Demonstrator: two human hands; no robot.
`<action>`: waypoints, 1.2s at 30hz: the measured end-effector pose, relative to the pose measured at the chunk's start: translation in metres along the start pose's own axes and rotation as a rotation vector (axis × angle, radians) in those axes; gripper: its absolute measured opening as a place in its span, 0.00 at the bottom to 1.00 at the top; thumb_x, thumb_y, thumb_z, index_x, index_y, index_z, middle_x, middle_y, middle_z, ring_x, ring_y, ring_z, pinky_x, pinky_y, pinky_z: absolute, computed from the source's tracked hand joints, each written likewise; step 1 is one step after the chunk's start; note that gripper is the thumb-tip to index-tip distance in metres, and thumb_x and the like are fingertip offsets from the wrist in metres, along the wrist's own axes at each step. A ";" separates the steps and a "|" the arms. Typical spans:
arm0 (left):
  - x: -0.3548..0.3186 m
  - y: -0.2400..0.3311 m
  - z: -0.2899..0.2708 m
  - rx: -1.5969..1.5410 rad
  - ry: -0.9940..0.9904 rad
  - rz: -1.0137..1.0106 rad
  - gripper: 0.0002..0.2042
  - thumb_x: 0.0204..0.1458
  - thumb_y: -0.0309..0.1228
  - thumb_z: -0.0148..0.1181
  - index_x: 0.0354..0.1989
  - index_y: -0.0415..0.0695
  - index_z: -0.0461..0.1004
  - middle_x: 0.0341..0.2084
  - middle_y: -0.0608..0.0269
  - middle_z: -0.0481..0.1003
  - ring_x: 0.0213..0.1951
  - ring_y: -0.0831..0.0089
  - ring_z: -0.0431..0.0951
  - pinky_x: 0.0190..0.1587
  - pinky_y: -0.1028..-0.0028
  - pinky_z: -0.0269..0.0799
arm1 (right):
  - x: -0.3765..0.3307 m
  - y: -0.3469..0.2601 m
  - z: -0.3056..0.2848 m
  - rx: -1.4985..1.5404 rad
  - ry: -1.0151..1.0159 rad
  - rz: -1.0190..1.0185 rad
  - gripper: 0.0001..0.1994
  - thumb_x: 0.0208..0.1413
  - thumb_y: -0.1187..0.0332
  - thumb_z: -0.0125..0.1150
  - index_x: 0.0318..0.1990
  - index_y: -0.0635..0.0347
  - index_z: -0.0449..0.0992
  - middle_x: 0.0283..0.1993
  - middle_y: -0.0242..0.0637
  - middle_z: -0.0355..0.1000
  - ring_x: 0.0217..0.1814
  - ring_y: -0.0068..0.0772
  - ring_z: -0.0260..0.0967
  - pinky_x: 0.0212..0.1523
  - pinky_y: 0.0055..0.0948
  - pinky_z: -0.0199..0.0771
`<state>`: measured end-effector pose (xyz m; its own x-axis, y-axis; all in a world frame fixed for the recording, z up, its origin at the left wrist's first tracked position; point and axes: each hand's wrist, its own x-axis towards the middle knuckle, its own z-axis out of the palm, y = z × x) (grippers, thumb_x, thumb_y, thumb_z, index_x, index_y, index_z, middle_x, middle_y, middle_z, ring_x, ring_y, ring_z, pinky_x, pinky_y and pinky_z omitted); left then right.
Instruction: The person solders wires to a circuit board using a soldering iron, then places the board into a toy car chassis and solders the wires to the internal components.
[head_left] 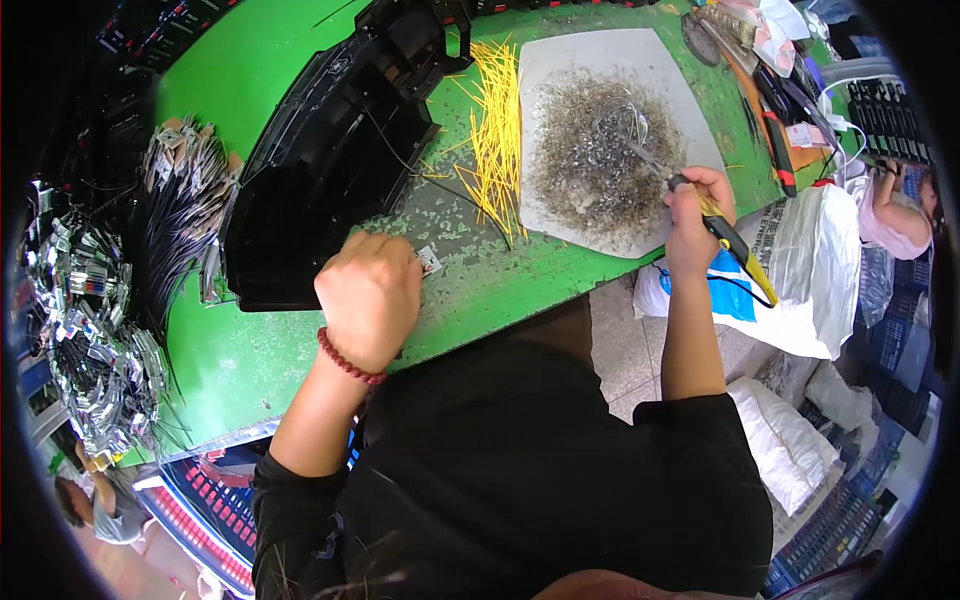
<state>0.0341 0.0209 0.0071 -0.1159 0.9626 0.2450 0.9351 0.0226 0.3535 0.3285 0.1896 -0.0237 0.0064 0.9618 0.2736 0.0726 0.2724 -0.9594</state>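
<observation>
My right hand (697, 205) is wrapped around the yellow and black handle of a soldering iron (735, 245). Its metal tip points up and left over a pale board (570, 55), which is covered in dark and shiny specks. Near the tip lies a loose coil of thin silvery wire (625, 118). My left hand (372, 290) is closed at the front of the table, its knuckles up, so what its fingers hold is hidden. A small whitish piece (430, 261) shows right beside those fingers. Just behind this hand stands a large black plastic housing (310, 190) with a thin dark wire across it.
Many yellow wires (495, 130) lie between housing and board. Left of the housing is a bundle of black wires (180, 200); silvery strips (90, 300) pile up farther left. Pliers (778, 150) and other tools crowd the right edge. White sacks (800, 270) sit beyond the green table (230, 370).
</observation>
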 end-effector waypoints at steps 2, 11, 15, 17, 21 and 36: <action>0.000 0.001 -0.001 0.010 -0.008 -0.011 0.07 0.40 0.24 0.64 0.19 0.43 0.70 0.20 0.60 0.72 0.29 0.61 0.76 0.29 0.66 0.73 | 0.004 -0.001 0.006 -0.057 -0.079 0.004 0.07 0.51 0.80 0.59 0.39 0.64 0.73 0.28 0.25 0.68 0.27 0.12 0.61 0.28 0.15 0.58; 0.001 0.000 0.000 -0.001 -0.035 -0.022 0.07 0.40 0.25 0.64 0.19 0.43 0.70 0.20 0.60 0.73 0.29 0.61 0.76 0.30 0.66 0.72 | 0.015 0.006 0.008 -0.131 -0.223 0.003 0.07 0.56 0.77 0.58 0.41 0.65 0.72 0.32 0.32 0.72 0.32 0.19 0.70 0.36 0.18 0.69; 0.001 -0.002 -0.002 -0.009 -0.023 -0.033 0.06 0.42 0.25 0.64 0.19 0.43 0.72 0.19 0.60 0.73 0.27 0.61 0.76 0.28 0.66 0.71 | 0.004 -0.002 0.012 -0.088 -0.112 -0.019 0.07 0.55 0.76 0.57 0.41 0.65 0.72 0.30 0.32 0.70 0.30 0.19 0.69 0.33 0.18 0.69; 0.001 -0.003 -0.001 -0.004 -0.036 -0.033 0.07 0.42 0.25 0.64 0.18 0.44 0.71 0.19 0.60 0.73 0.27 0.60 0.76 0.28 0.66 0.71 | -0.006 -0.004 0.017 0.018 -0.110 -0.013 0.06 0.54 0.76 0.55 0.39 0.66 0.72 0.30 0.31 0.68 0.27 0.19 0.67 0.30 0.18 0.68; -0.001 -0.004 -0.002 0.010 -0.026 -0.039 0.06 0.43 0.27 0.63 0.19 0.44 0.73 0.20 0.60 0.74 0.28 0.60 0.76 0.29 0.65 0.72 | -0.044 -0.022 0.041 0.130 -0.211 0.076 0.06 0.52 0.76 0.56 0.38 0.66 0.71 0.30 0.33 0.69 0.27 0.20 0.67 0.30 0.18 0.68; -0.003 -0.008 0.002 0.021 -0.048 -0.018 0.06 0.43 0.27 0.62 0.19 0.44 0.72 0.20 0.61 0.73 0.30 0.61 0.77 0.30 0.65 0.73 | -0.093 -0.033 0.093 0.075 -0.669 0.119 0.10 0.52 0.70 0.64 0.38 0.65 0.71 0.31 0.30 0.70 0.28 0.14 0.64 0.30 0.17 0.63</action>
<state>0.0280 0.0187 0.0020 -0.1167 0.9739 0.1947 0.9401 0.0451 0.3380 0.2329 0.0935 -0.0240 -0.6095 0.7879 0.0882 0.0404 0.1420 -0.9890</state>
